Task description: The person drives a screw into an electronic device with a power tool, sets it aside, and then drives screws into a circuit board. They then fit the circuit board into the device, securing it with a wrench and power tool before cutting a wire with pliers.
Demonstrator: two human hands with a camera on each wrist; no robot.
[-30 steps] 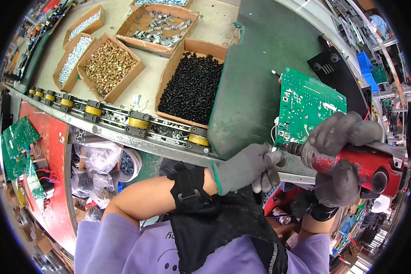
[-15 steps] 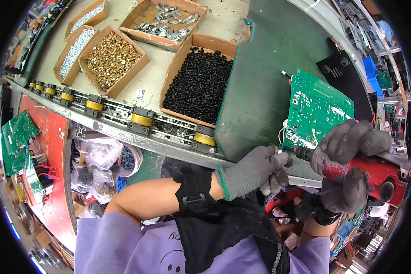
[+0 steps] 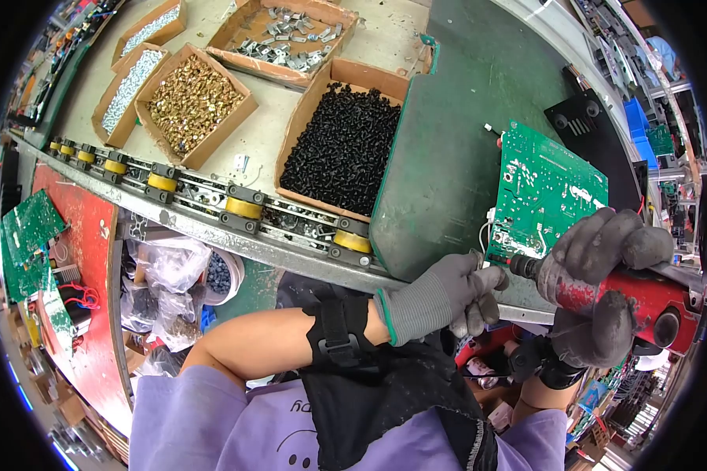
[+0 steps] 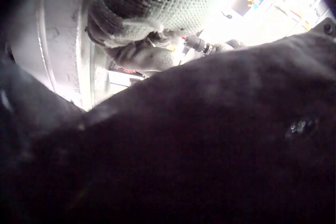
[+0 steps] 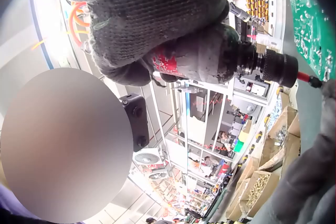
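Circuit board [image 3: 547, 192] lies on the mat [image 3: 456, 141] — screw boxes [image 3: 342, 145] left of it; roller rail [image 3: 212, 200] runs before them.

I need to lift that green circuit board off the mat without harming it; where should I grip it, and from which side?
Grip the green circuit board by its bare far edges, coming from the far side. It lies flat on the dark mat, and its near corner is taken up by the red power screwdriver and the left hand.
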